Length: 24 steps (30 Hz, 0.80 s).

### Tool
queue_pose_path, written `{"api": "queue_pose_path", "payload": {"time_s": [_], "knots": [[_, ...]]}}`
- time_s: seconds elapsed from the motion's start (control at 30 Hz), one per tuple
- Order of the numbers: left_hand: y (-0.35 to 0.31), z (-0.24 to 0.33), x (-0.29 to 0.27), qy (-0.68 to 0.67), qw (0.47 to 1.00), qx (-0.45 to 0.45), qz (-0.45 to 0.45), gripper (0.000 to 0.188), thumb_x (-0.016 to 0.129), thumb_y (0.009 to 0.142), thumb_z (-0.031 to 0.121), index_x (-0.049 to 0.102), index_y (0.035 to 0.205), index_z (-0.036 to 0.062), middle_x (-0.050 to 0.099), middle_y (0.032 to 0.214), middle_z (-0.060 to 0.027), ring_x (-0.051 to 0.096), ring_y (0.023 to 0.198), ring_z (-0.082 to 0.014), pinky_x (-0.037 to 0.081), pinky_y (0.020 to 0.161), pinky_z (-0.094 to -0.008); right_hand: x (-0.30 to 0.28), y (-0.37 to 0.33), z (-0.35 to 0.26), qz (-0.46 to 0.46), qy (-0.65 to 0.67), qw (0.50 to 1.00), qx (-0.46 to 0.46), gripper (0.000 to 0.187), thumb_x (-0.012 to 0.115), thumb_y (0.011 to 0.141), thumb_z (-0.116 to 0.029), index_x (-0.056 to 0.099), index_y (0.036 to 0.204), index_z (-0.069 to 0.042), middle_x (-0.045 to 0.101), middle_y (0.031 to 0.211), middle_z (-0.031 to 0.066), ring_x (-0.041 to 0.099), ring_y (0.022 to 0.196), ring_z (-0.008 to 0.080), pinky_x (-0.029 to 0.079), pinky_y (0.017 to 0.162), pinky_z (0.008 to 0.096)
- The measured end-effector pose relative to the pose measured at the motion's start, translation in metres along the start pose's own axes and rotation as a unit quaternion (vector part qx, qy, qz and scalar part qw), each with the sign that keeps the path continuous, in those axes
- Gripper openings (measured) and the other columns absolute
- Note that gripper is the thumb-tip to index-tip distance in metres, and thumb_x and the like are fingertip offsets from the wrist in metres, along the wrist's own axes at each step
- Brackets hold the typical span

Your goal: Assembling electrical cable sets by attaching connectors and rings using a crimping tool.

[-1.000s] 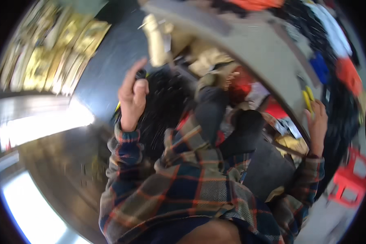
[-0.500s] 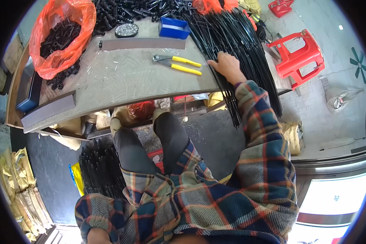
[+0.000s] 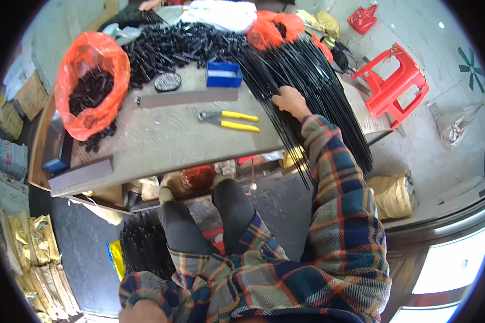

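My right hand (image 3: 291, 102) is at the right side of the table, its fingers curled round some of the thin black rods (image 3: 323, 102). These long rods lie in a thick pile, with their near ends sticking out past the table's front edge. My left hand (image 3: 144, 312) shows only in part at the lower edge, low by my lap, and its fingers are hidden. Pliers with yellow handles (image 3: 240, 126) lie on the table, left of my right hand. Behind them stands a small blue open box (image 3: 224, 81).
A heap of short black parts (image 3: 183, 51) covers the table's far side. An orange bag (image 3: 67, 116) of black parts stands at the left. Another person's hand (image 3: 150, 5) shows at the far edge. A red plastic stool (image 3: 380, 86) is at the right; more rods (image 3: 145, 245) stand below.
The view has tilted up, so the table sits lower and its far side shows more, including another person's hand. My right hand has moved slightly farther up the rods, its fingers more curled.
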<state>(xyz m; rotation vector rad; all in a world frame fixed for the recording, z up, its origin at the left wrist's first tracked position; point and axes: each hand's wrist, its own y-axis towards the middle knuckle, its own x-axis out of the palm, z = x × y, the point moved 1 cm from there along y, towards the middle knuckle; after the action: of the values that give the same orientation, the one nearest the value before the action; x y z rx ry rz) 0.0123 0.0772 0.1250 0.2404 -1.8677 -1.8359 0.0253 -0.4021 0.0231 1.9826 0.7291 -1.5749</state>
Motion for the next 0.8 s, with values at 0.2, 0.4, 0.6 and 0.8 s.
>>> {"api": "queue_pose_path", "payload": {"time_s": [0.2,0.4,0.6,0.8], "knots": [[-0.058,-0.093,0.008,0.179,0.857,-0.466,-0.132,0.039,0.065,0.071,0.001,0.057,0.108,-0.002,0.059,0.07,-0.0104,0.057,0.062,-0.0262,0.047,0.059,-0.0298,-0.007,0.016,0.034,-0.04,0.329,0.943,0.023,0.021,0.054,0.08,-0.014,0.051,0.082,0.007,0.055,0.058,0.0097,0.05,0.039,0.0145,0.037,0.033,0.0269],[-0.158,-0.241,0.059,0.373,0.772,-0.29,-0.426,0.074,0.053,0.081,0.046,0.031,0.128,-0.0066,0.032,0.131,-0.0293,0.028,0.126,-0.0388,0.021,0.103,-0.0449,-0.032,0.009,0.004,-0.107,0.399,0.911,-0.001,0.022,0.054,0.085,-0.021,0.049,0.074,-0.002,0.049,0.054,0.0026,0.046,0.038,0.0109,0.036,0.033,0.0247],[-0.192,-0.328,0.102,0.385,0.733,-0.312,-0.466,0.088,0.045,0.08,0.06,0.024,0.132,-0.0065,0.023,0.134,-0.0333,0.02,0.128,-0.0429,0.016,0.105,-0.0472,-0.116,0.015,-0.007,-0.044,0.49,0.865,-0.104,0.019,0.054,0.087,-0.022,0.049,0.08,-0.005,0.049,0.059,0.0013,0.043,0.042,0.0075,0.033,0.036,0.0209],[-0.203,-0.344,0.114,0.372,0.723,-0.316,-0.489,0.085,0.041,0.083,0.058,0.02,0.133,-0.0076,0.021,0.134,-0.0349,0.019,0.129,-0.0434,0.017,0.106,-0.0458,-0.186,0.037,-0.053,0.103,0.628,0.748,-0.187,0.013,0.051,0.088,-0.016,0.049,0.086,-0.004,0.047,0.064,-0.0018,0.036,0.044,0.0051,0.027,0.038,0.0191]]}}
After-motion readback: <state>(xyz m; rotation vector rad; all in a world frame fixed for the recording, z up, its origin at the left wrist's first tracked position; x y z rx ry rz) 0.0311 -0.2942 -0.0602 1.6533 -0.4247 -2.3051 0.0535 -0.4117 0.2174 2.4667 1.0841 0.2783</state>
